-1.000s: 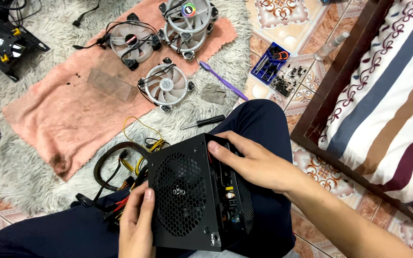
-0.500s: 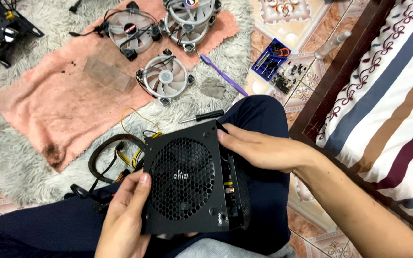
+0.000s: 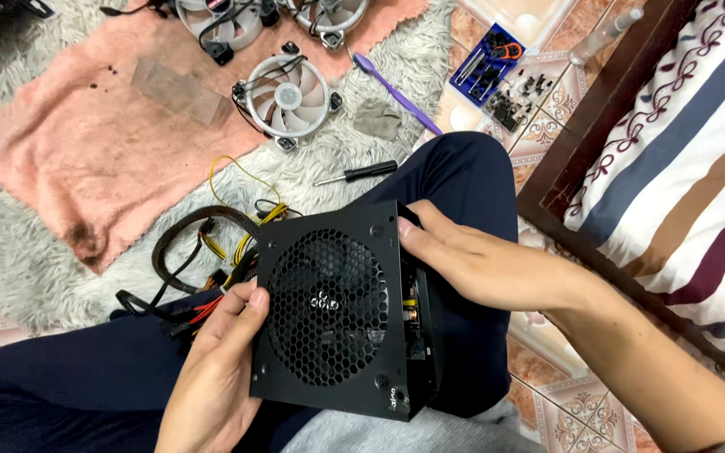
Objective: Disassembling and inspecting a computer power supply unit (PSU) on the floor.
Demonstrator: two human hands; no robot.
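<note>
A black box-shaped power supply (image 3: 337, 310) with a round honeycomb fan grille rests on my lap. My left hand (image 3: 216, 369) grips its left side, thumb on the grille face. My right hand (image 3: 472, 264) holds the upper right edge, where the cover stands slightly apart from the body and yellow parts show in the gap. A bundle of black, yellow and red cables (image 3: 199, 268) trails from the unit onto the rug to the left.
A black-handled screwdriver (image 3: 362, 172) lies on the grey shaggy rug (image 3: 35, 277) above my knee. White case fans (image 3: 285, 96) sit on a pink towel (image 3: 86, 159). A purple tool (image 3: 396, 92), a blue screw tray (image 3: 488, 63) and a striped mattress (image 3: 681, 184) lie to the right.
Both hands have kept hold of the power supply and turned it a little, its fan face more toward me. The view has shifted down and closer.
</note>
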